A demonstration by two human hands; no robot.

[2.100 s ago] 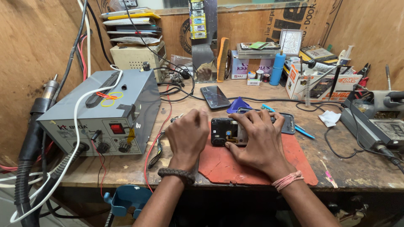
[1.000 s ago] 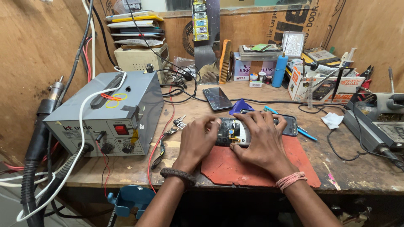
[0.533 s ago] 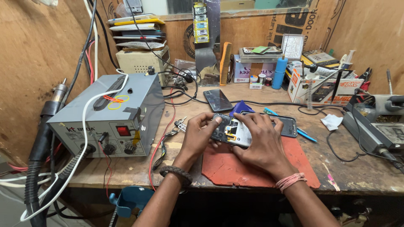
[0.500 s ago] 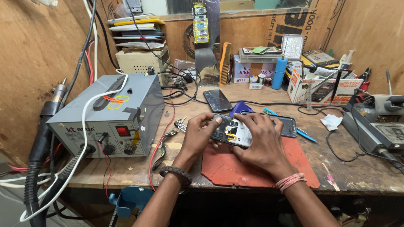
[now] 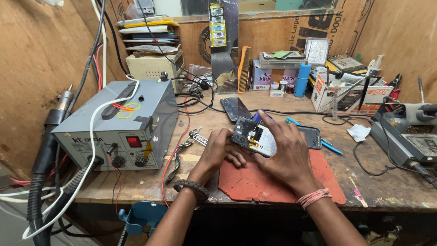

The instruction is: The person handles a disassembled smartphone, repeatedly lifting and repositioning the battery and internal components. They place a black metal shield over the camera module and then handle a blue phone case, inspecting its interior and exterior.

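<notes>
Red mat [image 5: 255, 184] on the desk [image 5: 391, 191]; above it both hands, left [image 5: 217, 152] and right [image 5: 287, 152], grip an opened phone [image 5: 253, 136], tilted. White-orange box [image 5: 339, 93] at back right holds tools, seemingly.

A small phone repair workshop.

A worn wooden bench [image 5: 136, 182] fills the frame, with plywood walls [image 5: 36, 54] around it. At the left stands a grey hot-air box [image 5: 118, 123] with knobs and a hose. Wires [image 5: 191, 98] run across the middle. Phones [image 5: 236, 108] lie near the centre, on and beside a red mat [image 5: 273, 182]. Tools [image 5: 396, 84] and boxes [image 5: 346, 93] crowd the upper right.
</notes>
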